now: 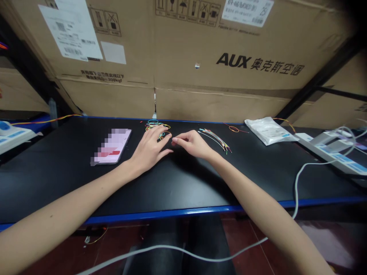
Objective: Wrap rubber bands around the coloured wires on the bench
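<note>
- Tangled coloured wires on far part of worktop, partly beneath left hand.
- Straight coloured wires just to right of right hand.
- Left hand: fingers loosely spread, thumb apart; cannot tell whether touching tangle.
- Right hand: thumb and forefinger pinched together near left fingertips; cannot tell whether gripping a wire.
</note>
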{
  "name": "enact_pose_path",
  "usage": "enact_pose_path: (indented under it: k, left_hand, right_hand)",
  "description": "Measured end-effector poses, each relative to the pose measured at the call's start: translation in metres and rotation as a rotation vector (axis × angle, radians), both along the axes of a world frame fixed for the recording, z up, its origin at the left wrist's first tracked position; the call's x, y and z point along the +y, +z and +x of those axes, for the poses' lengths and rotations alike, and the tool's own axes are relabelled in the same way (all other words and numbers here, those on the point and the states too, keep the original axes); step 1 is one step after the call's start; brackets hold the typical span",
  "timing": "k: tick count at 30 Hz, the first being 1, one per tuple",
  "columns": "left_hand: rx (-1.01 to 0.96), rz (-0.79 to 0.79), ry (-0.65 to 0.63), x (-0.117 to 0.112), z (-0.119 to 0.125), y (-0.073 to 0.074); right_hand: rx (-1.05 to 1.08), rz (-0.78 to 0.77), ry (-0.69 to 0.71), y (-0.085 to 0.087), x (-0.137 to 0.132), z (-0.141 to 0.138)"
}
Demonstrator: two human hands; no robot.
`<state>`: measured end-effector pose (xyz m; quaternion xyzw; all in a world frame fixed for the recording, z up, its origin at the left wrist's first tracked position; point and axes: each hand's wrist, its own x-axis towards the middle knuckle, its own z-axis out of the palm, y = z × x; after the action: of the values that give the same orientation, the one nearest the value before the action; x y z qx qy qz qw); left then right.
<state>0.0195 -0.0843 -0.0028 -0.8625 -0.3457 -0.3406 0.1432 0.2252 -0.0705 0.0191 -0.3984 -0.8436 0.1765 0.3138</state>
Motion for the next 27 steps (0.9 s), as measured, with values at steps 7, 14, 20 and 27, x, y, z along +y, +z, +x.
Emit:
enact_pose_path:
  k: [7, 14, 20, 27]
  left_hand:
    - [-0.009, -0.052, 0.005, -0.0004, 0.0021, -0.0065]
    - [0.001, -0.072, 0.006, -0.0040, 0.0052, -0.0057]
    - [0.041, -0.051, 0.018, -0.0036, 0.0042, -0.0051]
    - [0.057, 0.013, 0.030, -0.0026, 0.0025, -0.0035]
  right_hand:
    - [-0.161, 0.362, -0.123, -0.0090, -0.0032, -0.0056]
    - [-0.266, 0.387, -0.151, -0.0077, -0.0045, -0.0063]
    - [-0.208, 0.252, -0.154, -0.0058, -0.0055, -0.0067]
    - [0.012, 0.069, -0.061, -0.0012, -0.0075, -0.0085]
